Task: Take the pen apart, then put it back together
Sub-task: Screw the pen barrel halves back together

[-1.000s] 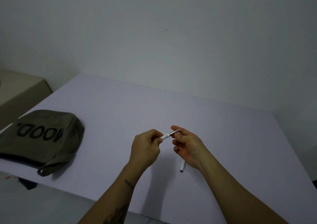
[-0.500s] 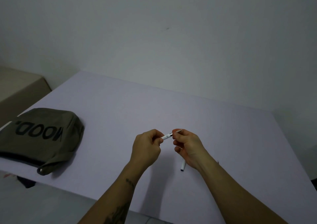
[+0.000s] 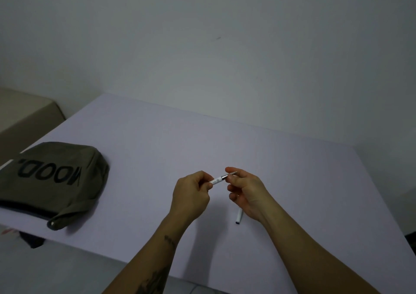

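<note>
Both hands hold a white pen (image 3: 218, 180) above the pale table (image 3: 144, 149). My left hand (image 3: 191, 195) pinches the white barrel at its lower left end. My right hand (image 3: 245, 189) pinches the silver tip section at the upper right end, with the point showing past my fingers. Only a short stretch of pen shows between the hands. A separate white tube-shaped pen part (image 3: 239, 217) lies on the table just below my right hand, partly hidden by the wrist.
An olive fabric bag (image 3: 49, 179) with black lettering lies at the table's left edge. A plain wall stands close behind the table's far edge. A beige surface (image 3: 24, 111) sits lower at the far left.
The hands have stayed close together on the pen with only a slight shift of my right fingers along the tip. The loose part on the table has not moved.
</note>
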`<move>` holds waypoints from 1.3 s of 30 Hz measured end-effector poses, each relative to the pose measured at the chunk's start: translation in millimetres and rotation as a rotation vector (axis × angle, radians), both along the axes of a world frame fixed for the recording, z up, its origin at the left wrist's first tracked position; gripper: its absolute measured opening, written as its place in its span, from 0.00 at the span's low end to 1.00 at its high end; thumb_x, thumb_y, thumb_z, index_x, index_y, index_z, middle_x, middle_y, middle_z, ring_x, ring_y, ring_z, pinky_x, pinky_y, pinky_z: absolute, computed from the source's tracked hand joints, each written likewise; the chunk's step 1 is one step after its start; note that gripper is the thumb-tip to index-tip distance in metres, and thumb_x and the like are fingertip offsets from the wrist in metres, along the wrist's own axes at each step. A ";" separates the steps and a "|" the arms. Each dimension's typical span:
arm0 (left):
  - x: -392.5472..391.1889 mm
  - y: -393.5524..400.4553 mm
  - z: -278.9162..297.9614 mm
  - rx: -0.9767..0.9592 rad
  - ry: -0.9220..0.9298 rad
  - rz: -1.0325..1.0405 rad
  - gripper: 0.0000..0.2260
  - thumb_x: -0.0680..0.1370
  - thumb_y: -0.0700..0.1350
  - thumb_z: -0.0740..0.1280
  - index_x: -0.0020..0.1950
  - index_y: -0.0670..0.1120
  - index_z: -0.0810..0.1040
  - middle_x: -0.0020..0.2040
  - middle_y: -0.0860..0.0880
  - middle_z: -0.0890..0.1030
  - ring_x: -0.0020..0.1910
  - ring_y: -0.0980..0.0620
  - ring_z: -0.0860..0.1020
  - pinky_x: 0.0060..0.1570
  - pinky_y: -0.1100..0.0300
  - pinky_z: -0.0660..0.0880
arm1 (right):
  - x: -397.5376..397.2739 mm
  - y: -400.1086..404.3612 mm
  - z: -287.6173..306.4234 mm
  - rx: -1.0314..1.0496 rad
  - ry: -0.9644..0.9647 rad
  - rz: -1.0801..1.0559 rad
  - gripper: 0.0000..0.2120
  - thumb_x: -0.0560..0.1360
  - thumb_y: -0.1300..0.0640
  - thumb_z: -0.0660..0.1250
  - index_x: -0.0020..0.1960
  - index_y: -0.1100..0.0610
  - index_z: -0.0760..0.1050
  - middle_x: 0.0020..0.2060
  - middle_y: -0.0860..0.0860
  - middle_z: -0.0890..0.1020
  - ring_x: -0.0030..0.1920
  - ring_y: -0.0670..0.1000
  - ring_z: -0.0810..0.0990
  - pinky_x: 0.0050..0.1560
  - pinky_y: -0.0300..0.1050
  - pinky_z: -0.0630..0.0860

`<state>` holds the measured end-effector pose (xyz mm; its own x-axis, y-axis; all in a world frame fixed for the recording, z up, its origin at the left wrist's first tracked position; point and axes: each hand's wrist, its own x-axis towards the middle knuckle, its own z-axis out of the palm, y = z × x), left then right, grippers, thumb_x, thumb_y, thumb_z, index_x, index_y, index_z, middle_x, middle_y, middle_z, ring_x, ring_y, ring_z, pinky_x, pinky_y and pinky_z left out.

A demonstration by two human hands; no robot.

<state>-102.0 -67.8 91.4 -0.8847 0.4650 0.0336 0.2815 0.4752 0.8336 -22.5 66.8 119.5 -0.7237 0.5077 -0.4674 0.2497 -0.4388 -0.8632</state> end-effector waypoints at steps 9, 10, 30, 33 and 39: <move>1.4 0.7 -2.4 -0.012 0.005 -0.001 0.07 0.76 0.41 0.69 0.45 0.53 0.81 0.34 0.57 0.79 0.34 0.55 0.79 0.34 0.66 0.74 | 2.1 -3.3 3.8 0.038 -0.011 0.013 0.10 0.78 0.66 0.65 0.54 0.57 0.83 0.42 0.55 0.80 0.40 0.52 0.76 0.36 0.43 0.76; 1.3 1.2 -2.3 -0.013 0.006 -0.002 0.07 0.76 0.40 0.69 0.44 0.53 0.80 0.35 0.57 0.79 0.34 0.54 0.79 0.34 0.66 0.75 | 2.1 -3.7 4.5 0.032 -0.012 0.012 0.10 0.78 0.66 0.66 0.54 0.57 0.83 0.42 0.55 0.80 0.39 0.52 0.76 0.35 0.43 0.76; 3.5 3.6 -0.2 -0.017 -0.004 -0.014 0.06 0.77 0.40 0.68 0.45 0.52 0.81 0.35 0.56 0.80 0.34 0.54 0.78 0.35 0.65 0.74 | 2.5 -2.5 2.8 0.046 -0.056 0.026 0.07 0.78 0.61 0.66 0.53 0.58 0.82 0.45 0.55 0.84 0.45 0.53 0.80 0.42 0.46 0.76; 4.4 3.1 -1.7 -0.018 -0.010 -0.010 0.06 0.77 0.40 0.68 0.45 0.52 0.81 0.36 0.54 0.81 0.35 0.54 0.79 0.35 0.65 0.75 | 3.4 -2.2 3.5 0.038 -0.038 0.013 0.11 0.78 0.64 0.64 0.54 0.55 0.83 0.46 0.55 0.84 0.46 0.53 0.80 0.43 0.46 0.78; 7.5 2.5 -1.5 -0.007 -0.020 -0.022 0.06 0.77 0.40 0.68 0.46 0.51 0.81 0.37 0.54 0.81 0.35 0.53 0.79 0.37 0.64 0.77 | 6.6 -3.9 5.0 0.041 -0.056 0.024 0.08 0.78 0.61 0.66 0.54 0.57 0.82 0.46 0.56 0.83 0.46 0.54 0.79 0.43 0.47 0.77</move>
<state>-94.5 -65.3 89.9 -0.8746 0.4846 0.0130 0.2756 0.4748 0.8358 -15.9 62.9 124.5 -0.7091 0.5104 -0.4865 0.3082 -0.3963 -0.8649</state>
